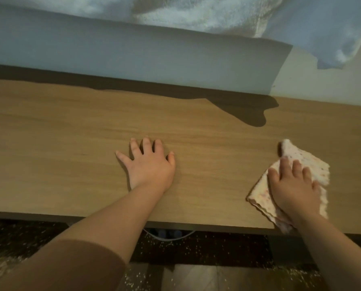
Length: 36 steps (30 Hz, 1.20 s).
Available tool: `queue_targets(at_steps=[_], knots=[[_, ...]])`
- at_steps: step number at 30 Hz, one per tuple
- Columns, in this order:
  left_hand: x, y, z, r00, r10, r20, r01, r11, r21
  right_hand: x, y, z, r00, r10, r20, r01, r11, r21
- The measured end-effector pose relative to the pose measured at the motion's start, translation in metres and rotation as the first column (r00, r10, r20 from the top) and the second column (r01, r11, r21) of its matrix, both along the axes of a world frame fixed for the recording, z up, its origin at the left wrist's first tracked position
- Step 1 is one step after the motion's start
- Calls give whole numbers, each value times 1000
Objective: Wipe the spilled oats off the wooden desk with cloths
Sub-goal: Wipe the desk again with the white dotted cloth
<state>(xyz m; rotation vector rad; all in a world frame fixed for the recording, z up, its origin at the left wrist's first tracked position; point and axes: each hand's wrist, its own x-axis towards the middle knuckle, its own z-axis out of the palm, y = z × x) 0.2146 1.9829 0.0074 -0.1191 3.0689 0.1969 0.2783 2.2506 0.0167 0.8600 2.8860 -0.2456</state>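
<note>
Your right hand [295, 185] presses flat on the speckled cloth [314, 164] near the wooden desk's [70, 133] front edge, your left hand [149, 164] lies spread and empty mid-desk: press evenly, sweep off that edge.

Readable text, labels, brands, numbers or signs: none. The wooden desk [70, 122] shows bare grain only. The cloth [316, 164] carries a speckled pattern without lettering.

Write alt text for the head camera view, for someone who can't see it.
A person's right hand presses a speckled cloth flat on a wooden desk near its front edge, while the left hand rests flat on the wood. Pale oats dot the floor below.
</note>
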Motion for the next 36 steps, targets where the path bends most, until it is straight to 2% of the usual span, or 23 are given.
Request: queue_targets(at_steps=[1, 3, 5, 7, 8, 10, 14, 17, 20, 23, 25, 27, 30, 33, 34, 36], knots=[[0, 0, 0, 1000, -1, 4, 1, 1000, 2, -1, -12, 2, 1000, 28, 6, -28, 1000, -2], [0, 0, -1, 1000, 2, -5, -2, 1000, 17, 1, -51, -1, 969, 248, 0, -248, 968, 27], [1, -1, -1, 1000, 6, -25, -5, 999, 36, 4, -95, -4, 860, 509, -24, -509, 860, 21], [1, -2, -1, 999, 7, -32, -6, 999, 45, -3, -117, -6, 776, 630, -13, -630, 777, 13], [1, -2, -1, 999, 7, -31, -6, 999, 43, -12, -116, -6, 768, 641, -3, -641, 768, 15], [1, -2, -1, 999, 12, -34, -11, 999, 41, -37, -98, -8, 808, 589, 11, -589, 808, 14], [0, -1, -2, 999, 19, -33, -18, 999, 34, -86, -64, -8, 932, 362, 26, -362, 932, 15], [-1, -1, -3, 999, 22, -30, -21, 999, 26, -108, -63, -6, 966, 260, 11, -260, 966, 2], [-1, -3, -3, 999, 25, -28, -24, 999, 27, -115, -89, -6, 930, 367, 14, -367, 930, 15], [-1, -2, -2, 999, 35, -20, -34, 999, 42, -106, -129, -5, 798, 602, -23, -603, 797, -30], [-1, -2, -2, 999, 44, -21, -43, 998, 38, -102, -130, -6, 749, 662, -36, -662, 747, -51], [-2, -1, -2, 998, 49, -33, -48, 999, 26, -103, -104, -6, 797, 604, -19, -604, 796, -47], [-2, 0, -2, 998, 50, -40, -49, 999, 17, -88, -42, -5, 916, 400, 18, -400, 916, -30], [0, 1, -2, 998, 43, -43, -43, 999, 13, -53, -7, -1, 980, 197, 26, -196, 980, -26], [-1, 1, -2, 998, 44, -41, -44, 999, 15, -43, -9, 0, 985, 167, 32, -167, 986, -24], [-1, 1, -2, 998, 52, -36, -52, 999, 17, -27, -36, -1, 973, 225, 49, -225, 974, 3]])
